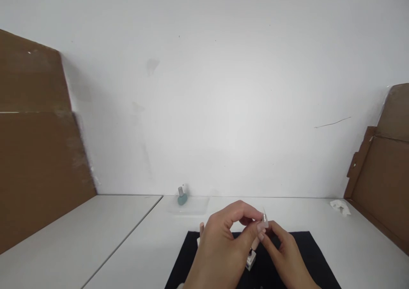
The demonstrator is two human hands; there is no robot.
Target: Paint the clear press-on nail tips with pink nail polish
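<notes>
My left hand (223, 242) and my right hand (287, 255) meet above a black mat (306, 255) at the near edge of the white table. Both pinch a small clear, silver-tipped object (264, 219) between thumb and fingers; it is too small to name. Below the fingers a small white bottle-like piece (251, 259) stands on the mat, partly hidden by my hands.
A teal nail-polish bottle with a silver cap (182, 197) stands on a clear tray (191, 206) by the white wall. A crumpled white tissue (340, 207) lies at the far right. Brown cardboard panels (35, 153) (383, 182) flank the white table (96, 238).
</notes>
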